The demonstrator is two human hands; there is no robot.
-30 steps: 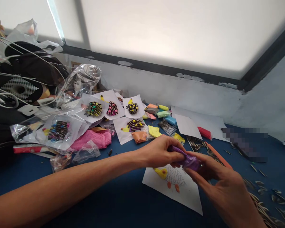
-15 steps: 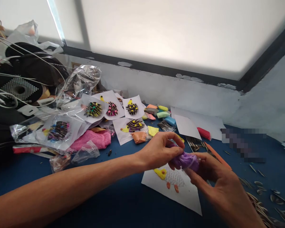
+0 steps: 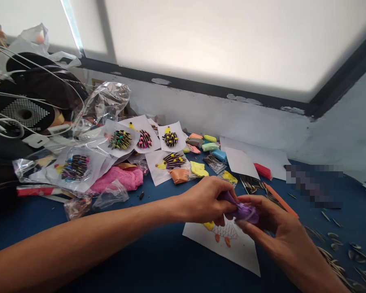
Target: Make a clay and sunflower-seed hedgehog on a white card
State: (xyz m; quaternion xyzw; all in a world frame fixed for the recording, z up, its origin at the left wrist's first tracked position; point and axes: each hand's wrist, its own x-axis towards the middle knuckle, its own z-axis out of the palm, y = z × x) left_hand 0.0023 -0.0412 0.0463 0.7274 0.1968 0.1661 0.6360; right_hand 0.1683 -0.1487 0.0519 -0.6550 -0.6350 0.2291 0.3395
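Both hands hold a lump of purple modelling clay (image 3: pixel 246 214) in a clear plastic wrapper. My left hand (image 3: pixel 208 200) pinches its left end, where the purple part looks drawn out. Around the right end close the fingers and thumb of my right hand (image 3: pixel 266 221). Beneath the hands lies a white sheet of paper (image 3: pixel 240 258) with a drawn hedgehog. Its yellow clay head is partly hidden by my left hand, and two orange-brown clay feet (image 3: pixel 222 240) show below the scribbled body.
Finished seed-spined hedgehogs on paper (image 3: pixel 171 139) lie at the back. Packs of coloured clay (image 3: pixel 210 147) sit beside them, near blank white sheets (image 3: pixel 240 162). Sunflower seeds (image 3: pixel 332 260) are scattered at right. A pink cloth (image 3: pixel 118 181), plastic bags and cables crowd the left.
My left hand has shifted slightly down and its fingers have curled tighter on the purple clay. It now covers more of the hedgehog's yellow head. My right hand stays nearly in place.
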